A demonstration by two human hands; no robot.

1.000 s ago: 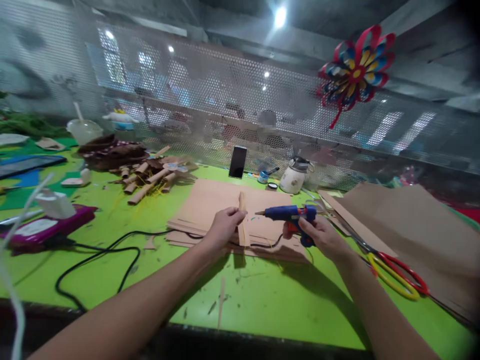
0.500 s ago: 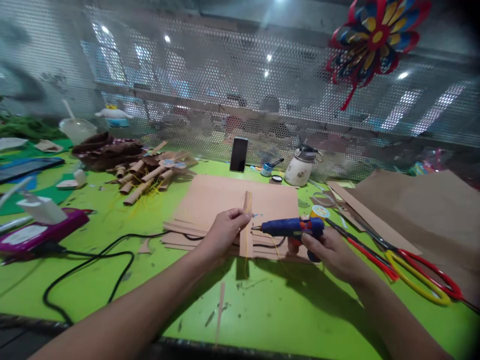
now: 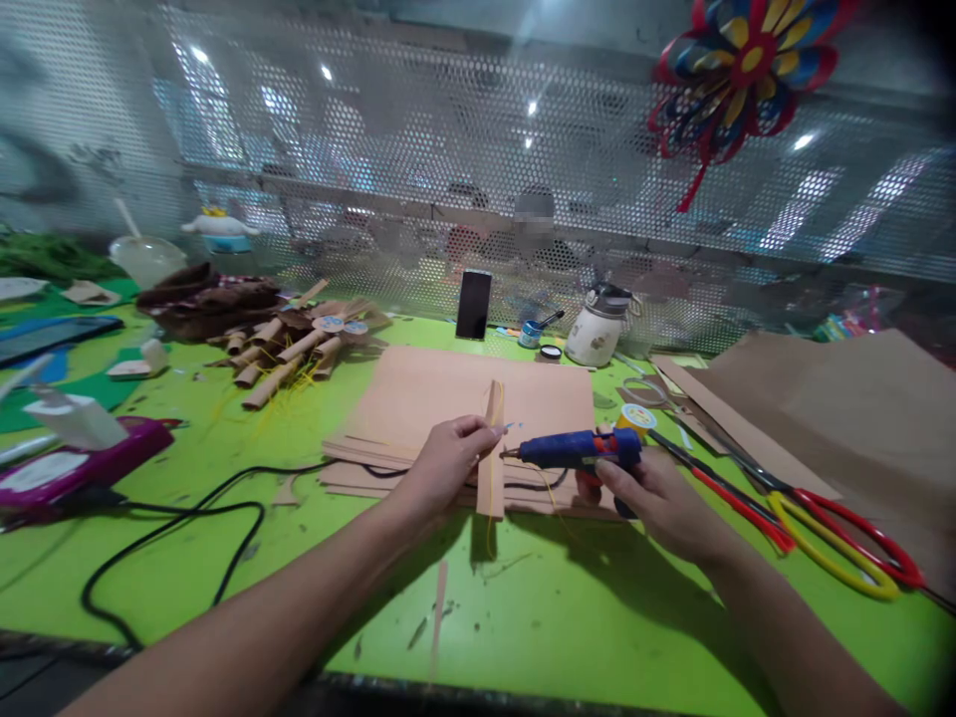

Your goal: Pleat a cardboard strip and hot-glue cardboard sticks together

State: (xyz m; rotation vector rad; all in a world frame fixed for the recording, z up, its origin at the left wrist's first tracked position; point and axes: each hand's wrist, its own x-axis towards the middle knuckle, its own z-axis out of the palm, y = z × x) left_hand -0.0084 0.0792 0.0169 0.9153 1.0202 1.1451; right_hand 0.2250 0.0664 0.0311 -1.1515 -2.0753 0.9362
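My left hand [image 3: 450,460] is closed on a narrow brown paper strip [image 3: 491,493], pinching it between thumb and fingers above the paper stack. Along the strip runs a thin yellow thread [image 3: 501,398], its loose end dangling below. In my right hand [image 3: 661,503] is a blue hot glue gun [image 3: 560,450], gripped by its handle and pointing left. Its metal nozzle is at the strip's right edge, close to my left fingertips; whether it touches cannot be made out. Beneath both hands lies a stack of brown paper sheets [image 3: 418,393], with a black cord crossing it.
Large scissors [image 3: 833,543] and brown paper [image 3: 843,398] lie at right. A yellow thread spool [image 3: 637,418] stands behind the glue gun. Rolled paper tubes [image 3: 273,383] are piled back left. A purple power strip [image 3: 134,458], phone [image 3: 473,304] and white jug [image 3: 594,334] also stand on the green table.
Both hands keep nearly the same pose, with the glue gun's nozzle still by the strip. The camera view has shifted slightly.
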